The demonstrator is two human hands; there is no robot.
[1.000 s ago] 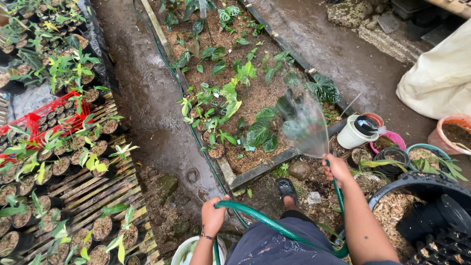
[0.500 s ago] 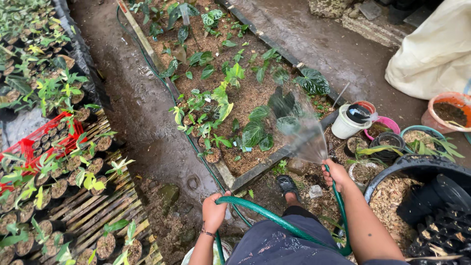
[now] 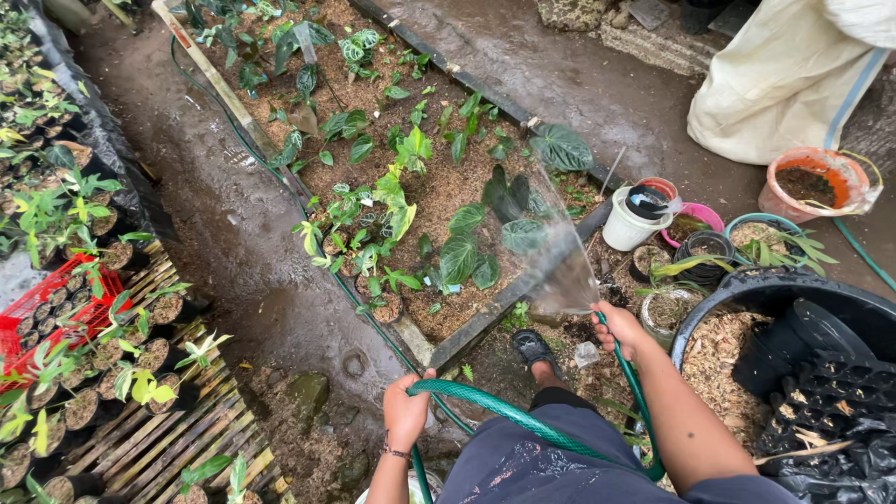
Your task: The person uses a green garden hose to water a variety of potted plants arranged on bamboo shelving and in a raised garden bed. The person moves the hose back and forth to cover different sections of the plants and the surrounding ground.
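Head view: right hand (image 3: 623, 331) has its fingers wrapped around the hose (image 3: 523, 420) end, the nozzle hidden under the fingers. Left hand (image 3: 408, 411) has its fingers closed around the green ribbed hose lower down. Water fans over broad leaves in the mulch bed (image 3: 439, 187). Black tub (image 3: 775, 289) is cut off at right.

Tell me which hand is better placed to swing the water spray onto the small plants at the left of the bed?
The right hand: its grip is at the spraying end of the green rubber hose. The left hand only grips the hose's loop farther back.
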